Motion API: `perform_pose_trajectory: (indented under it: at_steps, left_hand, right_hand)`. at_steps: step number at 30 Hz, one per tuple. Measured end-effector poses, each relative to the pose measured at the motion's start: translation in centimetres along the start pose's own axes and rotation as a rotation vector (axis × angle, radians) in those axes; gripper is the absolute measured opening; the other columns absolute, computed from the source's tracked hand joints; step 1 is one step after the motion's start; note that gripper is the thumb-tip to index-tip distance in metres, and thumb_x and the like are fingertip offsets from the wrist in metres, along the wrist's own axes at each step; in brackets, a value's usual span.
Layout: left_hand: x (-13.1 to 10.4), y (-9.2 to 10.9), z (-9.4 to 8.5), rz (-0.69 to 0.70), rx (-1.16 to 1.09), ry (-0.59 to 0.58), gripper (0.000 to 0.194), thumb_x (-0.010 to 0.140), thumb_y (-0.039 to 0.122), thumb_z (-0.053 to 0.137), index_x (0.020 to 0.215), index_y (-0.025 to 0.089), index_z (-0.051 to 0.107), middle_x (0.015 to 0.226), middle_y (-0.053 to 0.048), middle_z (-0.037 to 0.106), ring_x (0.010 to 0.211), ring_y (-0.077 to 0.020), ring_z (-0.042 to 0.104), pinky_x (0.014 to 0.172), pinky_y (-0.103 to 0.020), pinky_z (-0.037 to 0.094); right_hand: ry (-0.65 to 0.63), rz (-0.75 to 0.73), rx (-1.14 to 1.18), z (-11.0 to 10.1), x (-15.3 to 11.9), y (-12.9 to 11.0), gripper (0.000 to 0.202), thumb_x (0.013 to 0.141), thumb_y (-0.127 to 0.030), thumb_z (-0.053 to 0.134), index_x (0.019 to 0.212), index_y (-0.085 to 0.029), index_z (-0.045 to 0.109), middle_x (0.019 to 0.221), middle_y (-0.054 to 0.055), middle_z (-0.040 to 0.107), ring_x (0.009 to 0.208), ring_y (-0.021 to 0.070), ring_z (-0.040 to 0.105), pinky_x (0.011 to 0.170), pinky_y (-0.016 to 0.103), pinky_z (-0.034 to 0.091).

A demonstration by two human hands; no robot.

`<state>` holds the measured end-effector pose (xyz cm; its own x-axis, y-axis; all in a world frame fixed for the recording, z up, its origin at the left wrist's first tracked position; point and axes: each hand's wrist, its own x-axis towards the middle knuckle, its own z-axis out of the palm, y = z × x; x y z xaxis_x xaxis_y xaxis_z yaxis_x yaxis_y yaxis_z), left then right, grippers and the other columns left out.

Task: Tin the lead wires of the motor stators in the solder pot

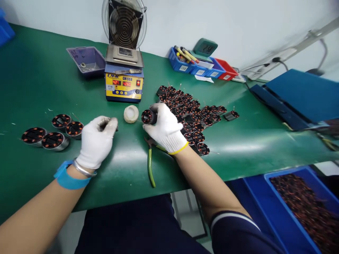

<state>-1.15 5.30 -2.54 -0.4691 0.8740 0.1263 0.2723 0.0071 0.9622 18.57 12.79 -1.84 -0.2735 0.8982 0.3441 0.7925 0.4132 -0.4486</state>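
Observation:
My right hand [165,127], in a white knit glove, grips a motor stator [147,116], a dark cylinder with copper windings around its end, turned partly toward me. Left of it, my left hand [97,139], gloved too, is closed in a pinch above the mat; what lies between its fingertips is too small to make out. Between the hands sits a small round whitish pot [131,114]. Green-handled cutting pliers [150,165] lie below my right hand, partly covered by it. Several stators [53,141] stand left of my left hand. A larger group of stators [188,127] stands right of my right hand.
A yellow-and-blue solder pot unit [124,86] with red digits stands behind, a round fan [124,26] above it. A purple tray [88,60] is beside it. Blue and red bins [201,70] line the wall. A blue crate [278,176] of dark-and-copper parts stands low right.

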Motion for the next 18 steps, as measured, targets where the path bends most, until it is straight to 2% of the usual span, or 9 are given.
perform_pose_trajectory:
  at_steps: [2, 6, 12, 15, 18]
  left_hand:
    - [0.0, -0.3, 0.4, -0.007, 0.021, -0.048, 0.020, 0.081, 0.034, 0.066, 0.067, 0.020, 0.064, 0.061, 0.002, 0.061, 0.060, -0.0141, 0.052, 0.060, -0.026, 0.041]
    - [0.2, -0.5, 0.9, -0.044, 0.016, -0.094, 0.020, 0.079, 0.035, 0.064, 0.066, 0.019, 0.064, 0.060, 0.001, 0.061, 0.062, -0.0152, 0.053, 0.063, -0.025, 0.042]
    - [0.4, -0.6, 1.0, -0.060, 0.072, -0.170, 0.023, 0.080, 0.039, 0.059, 0.073, 0.018, 0.064, 0.068, 0.000, 0.065, 0.066, -0.0161, 0.056, 0.069, -0.027, 0.047]
    - [0.2, -0.4, 1.1, -0.066, 0.056, -0.191, 0.023, 0.080, 0.040, 0.057, 0.074, 0.018, 0.063, 0.071, -0.001, 0.067, 0.067, -0.0161, 0.058, 0.070, -0.028, 0.048]
    - [0.2, -0.4, 1.1, -0.070, 0.039, -0.194, 0.024, 0.080, 0.040, 0.057, 0.076, 0.018, 0.064, 0.073, -0.002, 0.069, 0.070, -0.0166, 0.060, 0.071, -0.028, 0.049]
  right_hand:
    - [-0.078, 0.061, -0.070, 0.4, 0.8, -0.5, 0.050, 0.068, -0.031, 0.072, 0.116, -0.021, 0.059, 0.111, 0.013, 0.069, 0.095, 0.0351, 0.068, 0.083, 0.053, 0.057]
    - [-0.186, 0.030, -0.205, 0.0, 1.6, -1.7, 0.050, 0.073, -0.034, 0.070, 0.120, -0.021, 0.061, 0.112, 0.014, 0.069, 0.091, 0.0355, 0.068, 0.074, 0.047, 0.056]
    - [-0.318, 0.002, -0.356, -1.2, 2.2, -3.0, 0.045, 0.079, -0.036, 0.065, 0.122, -0.021, 0.063, 0.112, 0.011, 0.066, 0.094, 0.0309, 0.067, 0.078, 0.040, 0.053]
    - [-0.321, -0.012, -0.382, -1.4, 2.5, -3.2, 0.047, 0.080, -0.038, 0.065, 0.124, -0.022, 0.062, 0.113, 0.010, 0.065, 0.096, 0.0298, 0.066, 0.079, 0.038, 0.051]
    - [-0.248, -0.036, -0.383, -1.9, 2.2, -3.0, 0.051, 0.082, -0.041, 0.063, 0.129, -0.022, 0.058, 0.119, 0.011, 0.063, 0.094, 0.0287, 0.065, 0.076, 0.036, 0.050]
